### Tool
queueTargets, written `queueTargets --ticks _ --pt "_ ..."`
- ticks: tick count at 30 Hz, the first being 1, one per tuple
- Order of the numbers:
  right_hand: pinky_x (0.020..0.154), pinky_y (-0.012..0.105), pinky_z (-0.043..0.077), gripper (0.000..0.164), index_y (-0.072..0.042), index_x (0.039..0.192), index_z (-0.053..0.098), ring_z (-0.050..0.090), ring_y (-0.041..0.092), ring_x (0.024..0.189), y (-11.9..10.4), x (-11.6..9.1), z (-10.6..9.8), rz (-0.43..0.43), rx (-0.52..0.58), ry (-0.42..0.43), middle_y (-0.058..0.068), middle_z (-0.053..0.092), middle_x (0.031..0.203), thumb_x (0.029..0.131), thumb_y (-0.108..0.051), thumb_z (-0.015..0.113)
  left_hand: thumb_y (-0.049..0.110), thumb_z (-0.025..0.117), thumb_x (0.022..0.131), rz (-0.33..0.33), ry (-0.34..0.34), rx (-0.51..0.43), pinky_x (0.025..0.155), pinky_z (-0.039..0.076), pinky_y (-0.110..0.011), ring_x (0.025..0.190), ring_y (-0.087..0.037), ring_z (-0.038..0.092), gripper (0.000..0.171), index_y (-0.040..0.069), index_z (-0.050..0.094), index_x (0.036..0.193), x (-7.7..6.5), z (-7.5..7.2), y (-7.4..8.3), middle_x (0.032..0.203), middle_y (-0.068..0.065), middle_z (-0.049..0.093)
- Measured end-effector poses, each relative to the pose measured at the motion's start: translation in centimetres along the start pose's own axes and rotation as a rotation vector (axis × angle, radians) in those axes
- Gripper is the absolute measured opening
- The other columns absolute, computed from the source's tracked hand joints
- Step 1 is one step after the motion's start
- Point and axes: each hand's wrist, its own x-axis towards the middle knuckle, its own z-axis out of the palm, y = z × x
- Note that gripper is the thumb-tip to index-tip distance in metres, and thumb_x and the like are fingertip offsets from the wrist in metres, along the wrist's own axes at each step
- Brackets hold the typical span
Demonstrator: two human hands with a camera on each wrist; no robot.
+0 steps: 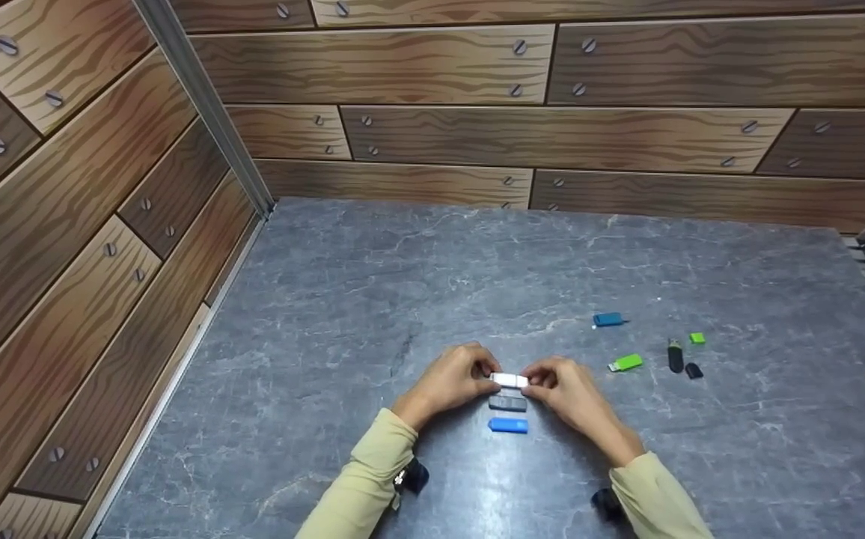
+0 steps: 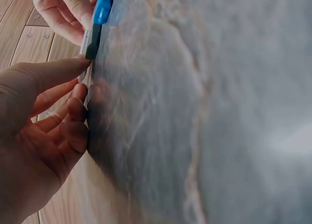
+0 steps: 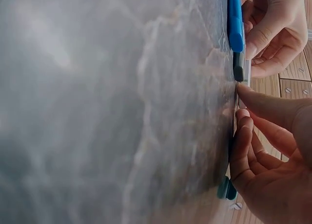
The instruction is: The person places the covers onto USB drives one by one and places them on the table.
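Observation:
In the head view a white USB stick [image 1: 509,380] lies crosswise between the two hands. My left hand [image 1: 453,380] pinches its left end between thumb and fingers. Its right end is pinched by my right hand [image 1: 569,393]. Just below it, on the near side, lies a dark grey USB stick [image 1: 507,404], and nearer still a blue USB stick [image 1: 508,426], roughly parallel. Both wrist views show the blue stick [image 2: 103,7] and the grey stick [image 3: 238,67] edge-on along the tabletop, with the white one mostly hidden behind them and the fingers.
To the right lie a teal USB stick [image 1: 608,320], a green one [image 1: 625,363] with its plug bare, and a black one [image 1: 675,355]. A green cap [image 1: 697,338] and a black cap [image 1: 694,370] are beside them. Wood-patterned walls [image 1: 432,67] bound the grey marbled table [image 1: 313,299].

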Motion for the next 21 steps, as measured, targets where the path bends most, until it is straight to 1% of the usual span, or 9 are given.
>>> queueTargets --ticks 4,10,16,19,21 --pt "0.063 0.019 0.045 0.015 -0.005 0.100 0.081 0.060 0.011 0.074 -0.08 0.02 0.01 0.001 -0.010 -0.004 0.005 0.074 0.087 0.085 -0.005 0.085 0.019 0.086 0.087 -0.002 0.006 0.017 0.077 0.049 -0.015 0.084 -0.008 0.063 0.016 0.012 0.080 0.101 0.03 0.07 0.00 0.096 -0.004 0.074" --pt "0.063 0.018 0.044 0.017 -0.004 0.101 0.081 0.058 0.010 0.072 -0.14 0.14 0.02 -0.014 0.002 -0.003 0.005 0.074 0.085 0.084 -0.003 0.084 0.016 0.087 0.085 -0.033 0.017 -0.007 0.074 0.048 -0.016 0.081 -0.006 0.059 0.015 0.012 0.081 0.099 0.15 0.12 -0.05 0.093 -0.005 0.073" --pt "0.063 0.018 0.045 0.021 -0.001 0.105 0.079 0.058 0.010 0.073 -0.08 0.11 0.03 -0.022 0.021 -0.008 0.006 0.073 0.085 0.084 0.000 0.083 0.016 0.087 0.085 -0.044 0.014 -0.010 0.074 0.047 -0.016 0.081 -0.006 0.059 0.017 0.012 0.081 0.100 0.19 0.11 0.03 0.093 -0.005 0.073" --pt "0.065 0.017 0.048 0.025 0.002 0.109 0.077 0.059 0.008 0.073 0.07 -0.10 -0.10 -0.033 0.046 -0.010 0.007 0.073 0.085 0.084 0.001 0.083 0.014 0.087 0.085 -0.038 0.006 -0.038 0.073 0.047 -0.016 0.079 -0.004 0.057 0.018 0.010 0.080 0.101 0.14 0.10 -0.02 0.093 -0.007 0.074" --pt "0.066 0.017 0.050 0.027 0.004 0.110 0.077 0.060 0.007 0.074 0.21 -0.30 -0.25 -0.036 0.071 -0.004 0.009 0.074 0.087 0.085 0.000 0.083 0.013 0.085 0.087 -0.039 0.000 -0.072 0.073 0.047 -0.015 0.078 -0.002 0.056 0.018 0.008 0.080 0.103 0.11 0.01 -0.06 0.093 -0.009 0.075"
